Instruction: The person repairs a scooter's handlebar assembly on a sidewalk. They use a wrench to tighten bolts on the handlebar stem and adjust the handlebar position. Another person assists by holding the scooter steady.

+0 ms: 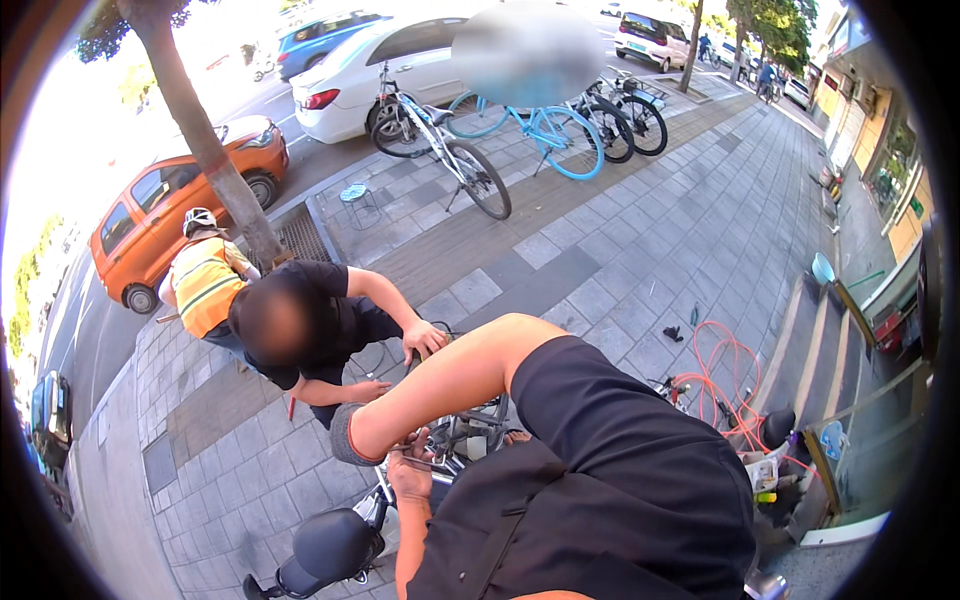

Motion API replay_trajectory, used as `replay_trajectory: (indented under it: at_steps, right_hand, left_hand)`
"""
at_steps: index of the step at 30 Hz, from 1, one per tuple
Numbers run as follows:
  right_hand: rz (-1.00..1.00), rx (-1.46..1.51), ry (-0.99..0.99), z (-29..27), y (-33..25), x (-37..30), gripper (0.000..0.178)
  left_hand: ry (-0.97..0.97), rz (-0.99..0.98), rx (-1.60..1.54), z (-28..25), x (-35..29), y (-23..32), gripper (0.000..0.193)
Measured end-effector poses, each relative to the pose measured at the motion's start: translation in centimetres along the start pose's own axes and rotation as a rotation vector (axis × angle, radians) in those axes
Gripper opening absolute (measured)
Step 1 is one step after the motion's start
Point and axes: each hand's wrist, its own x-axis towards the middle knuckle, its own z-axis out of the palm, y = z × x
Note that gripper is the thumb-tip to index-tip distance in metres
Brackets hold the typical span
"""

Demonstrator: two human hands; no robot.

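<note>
Bright daylight falls on grey paving [620, 240]. Along its left edge, 1 leaning tree trunk [195, 115] rises beside a metal grate [304, 238], the road [95, 345] beyond. Steps [815, 350] and yellowish shop walls [868, 140] line its right edge.

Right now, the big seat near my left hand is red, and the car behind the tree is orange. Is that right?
Not quite: in the head view, the big seat near your left hand is black; the car behind the tree is orange.

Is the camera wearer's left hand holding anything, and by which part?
It cannot be told: the left hand is at the bike, but its fingertips show too small for certainty.
</note>
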Motion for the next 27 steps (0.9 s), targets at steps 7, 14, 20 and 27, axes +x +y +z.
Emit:
replay_trajectory:
  at_steps: [7,14,20,27]
  right_hand:
    - [0.038,0.105,-0.108,0.7,0.7,-0.6,0.035]
    - [0.034,0.013,-0.229,0.1,-0.6,0.5,0.041]
    - [-0.041,-0.085,-0.285,-1.1,-3.6,1.4,0.046]
    - [-0.044,-0.143,-0.39,-1.3,-4.6,0.2,0.053]
  left_hand:
    - [-0.062,0.0,0.023,0.4,0.7,-1.4,0.032]
    - [-0.119,0.051,-0.07,0.5,-0.2,-1.1,0.026]
    - [-0.135,0.029,-0.134,-2.1,-0.8,-1.0,0.039]
    - [-0.065,0.136,-0.095,-2.0,-1.2,-0.6,0.025]
